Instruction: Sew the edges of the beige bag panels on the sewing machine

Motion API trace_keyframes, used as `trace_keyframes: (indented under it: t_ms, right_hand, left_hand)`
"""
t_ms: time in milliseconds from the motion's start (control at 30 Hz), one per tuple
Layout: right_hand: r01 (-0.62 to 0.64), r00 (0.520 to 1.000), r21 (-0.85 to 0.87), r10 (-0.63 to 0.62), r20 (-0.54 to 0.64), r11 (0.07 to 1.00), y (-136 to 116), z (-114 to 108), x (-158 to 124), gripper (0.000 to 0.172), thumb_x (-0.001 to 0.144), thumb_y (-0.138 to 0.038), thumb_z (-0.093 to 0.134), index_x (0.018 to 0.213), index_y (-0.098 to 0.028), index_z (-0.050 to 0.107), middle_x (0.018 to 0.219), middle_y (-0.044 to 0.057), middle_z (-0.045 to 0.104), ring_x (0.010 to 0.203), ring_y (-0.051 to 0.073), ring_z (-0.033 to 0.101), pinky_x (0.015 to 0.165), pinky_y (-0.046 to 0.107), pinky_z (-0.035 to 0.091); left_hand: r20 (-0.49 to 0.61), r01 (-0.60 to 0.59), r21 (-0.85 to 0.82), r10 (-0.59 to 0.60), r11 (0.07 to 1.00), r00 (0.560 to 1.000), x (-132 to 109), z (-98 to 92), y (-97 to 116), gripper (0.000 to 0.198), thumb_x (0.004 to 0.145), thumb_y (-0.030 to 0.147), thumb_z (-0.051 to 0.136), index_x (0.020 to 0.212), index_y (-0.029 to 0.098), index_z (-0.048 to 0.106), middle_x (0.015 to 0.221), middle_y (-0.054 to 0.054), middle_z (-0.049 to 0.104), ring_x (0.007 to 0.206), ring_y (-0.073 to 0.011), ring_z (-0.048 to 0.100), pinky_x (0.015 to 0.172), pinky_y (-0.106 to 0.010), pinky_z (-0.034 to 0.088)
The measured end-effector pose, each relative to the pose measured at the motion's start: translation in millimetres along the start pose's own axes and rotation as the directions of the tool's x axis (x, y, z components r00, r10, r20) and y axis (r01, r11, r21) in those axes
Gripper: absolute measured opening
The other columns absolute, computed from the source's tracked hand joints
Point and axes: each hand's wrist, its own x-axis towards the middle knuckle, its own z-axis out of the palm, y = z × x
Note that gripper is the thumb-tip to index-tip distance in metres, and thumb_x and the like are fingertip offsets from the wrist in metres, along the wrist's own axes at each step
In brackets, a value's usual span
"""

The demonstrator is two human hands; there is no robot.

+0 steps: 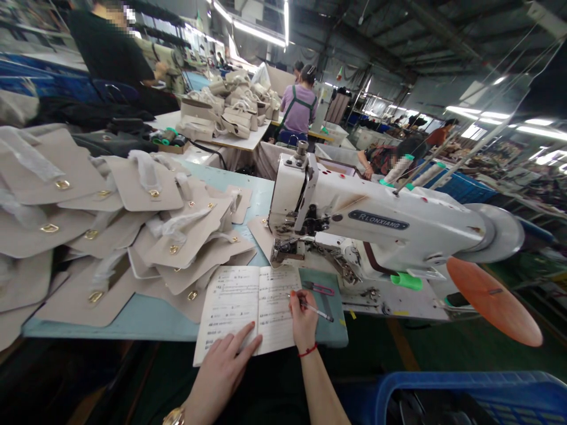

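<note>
- Right hand (305, 319) pinches a slim silvery, black-ended pen (319, 311); a slack hold could make it skid.
- Left hand (228, 357)'s spread, gripping nothing, on an open white-paper notebook (278, 337) overhanging the pale-blue table (172, 321); lift off, notebook might slide.

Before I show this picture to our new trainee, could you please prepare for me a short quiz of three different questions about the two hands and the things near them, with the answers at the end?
1. Multiple choice. What does the right hand hold?
a) thread snips
b) a pen
c) a thread spool

2. True or false. The fingers of the left hand rest on the open notebook.

3. Fill in the blank. The red bracelet is worn on the ____ wrist.

Key: 1. b; 2. true; 3. right.
</note>
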Motion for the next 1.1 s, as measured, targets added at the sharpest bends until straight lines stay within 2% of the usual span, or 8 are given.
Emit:
trace_keyframes:
  t_ms: [300,433,567,667,767,900,967,1100]
  right_hand:
    - [-0.043,0.998,0.083,0.046,-0.031,0.996,-8.3,0.1,-0.8,0.026,0.083,-0.042,0.063,0.076,-0.018,0.053,0.058,-0.004,0.053,0.049,0.011,0.047,0.045,0.021,0.037]
    - [-0.061,0.997,0.128,0.067,-0.045,0.990,-9.3,-0.8,1.3,0.023,0.081,-0.038,0.065,0.079,-0.017,0.056,0.063,-0.002,0.055,0.052,0.011,0.048,0.047,0.021,0.038]
    - [-0.068,0.993,0.183,0.084,-0.080,0.981,-10.2,-6.3,6.2,0.022,0.082,-0.037,0.064,0.090,-0.017,0.059,0.070,-0.001,0.057,0.054,0.011,0.049,0.050,0.021,0.041]
    - [-0.060,0.983,0.218,0.095,-0.157,0.974,-13.9,-15.7,3.1,0.025,0.087,-0.038,0.056,0.104,-0.019,0.054,0.077,0.000,0.058,0.059,0.012,0.053,0.055,0.023,0.045]
    - [-0.041,0.976,0.219,0.086,-0.200,0.975,-20.7,-23.3,-10.0,0.020,0.087,-0.036,0.058,0.099,-0.021,0.054,0.072,-0.002,0.054,0.061,0.012,0.052,0.058,0.022,0.044]
    - [-0.011,0.997,0.136,0.022,-0.077,0.991,-28.3,-20.4,-31.3,0.015,0.082,-0.032,0.066,0.084,-0.019,0.058,0.074,0.000,0.057,0.066,0.014,0.055,0.061,0.024,0.046]
    - [0.051,0.999,0.042,-0.052,0.000,0.998,-29.1,-14.8,-38.0,0.011,0.083,-0.029,0.065,0.085,-0.019,0.059,0.078,0.002,0.059,0.071,0.016,0.057,0.064,0.026,0.047]
    - [0.213,0.976,-0.080,-0.209,0.056,0.974,-24.8,-5.8,-44.1,0.004,0.084,-0.019,0.061,0.083,-0.021,0.058,0.079,0.002,0.059,0.073,0.017,0.057,0.069,0.028,0.048]
  left_hand:
    - [0.019,0.013,-0.012,-0.013,1.000,1.000,-1.5,-1.8,0.6,0.066,0.080,-0.002,0.044,0.136,0.032,0.045,0.146,-0.008,0.044,0.102,-0.0246,0.056,0.083,-0.040,0.048]
    - [0.008,0.014,0.001,-0.014,1.000,1.000,-1.2,-1.8,2.5,0.064,0.080,-0.002,0.044,0.134,0.032,0.047,0.145,-0.008,0.045,0.102,-0.0239,0.057,0.083,-0.040,0.049]
    - [-0.063,0.012,0.020,-0.010,1.000,0.998,1.2,2.8,7.1,0.048,0.087,0.013,0.050,0.132,0.029,0.050,0.142,-0.011,0.048,0.106,-0.0263,0.057,0.083,-0.039,0.049]
    - [-0.095,-0.010,0.031,0.013,0.999,0.995,6.7,7.5,10.2,0.039,0.089,0.020,0.053,0.127,0.023,0.055,0.138,-0.011,0.053,0.101,-0.0255,0.060,0.079,-0.038,0.051]
    - [-0.070,-0.051,0.043,0.054,0.998,0.996,15.3,9.2,11.2,0.035,0.090,0.018,0.052,0.124,0.021,0.058,0.135,-0.007,0.057,0.090,-0.0219,0.061,0.072,-0.035,0.051]
    - [-0.011,-0.070,0.057,0.071,0.996,0.997,27.4,5.6,8.3,0.038,0.091,0.011,0.048,0.127,0.019,0.056,0.137,-0.004,0.056,0.087,-0.0208,0.059,0.070,-0.035,0.051]
    - [0.008,-0.055,0.063,0.055,0.996,0.998,32.4,2.6,6.0,0.045,0.089,0.006,0.047,0.130,0.019,0.054,0.140,-0.004,0.053,0.090,-0.0214,0.058,0.073,-0.035,0.051]
    - [0.034,-0.058,0.066,0.056,0.996,0.998,37.7,-0.3,4.0,0.056,0.084,-0.003,0.044,0.134,0.022,0.051,0.143,-0.002,0.049,0.093,-0.0210,0.056,0.076,-0.035,0.050]
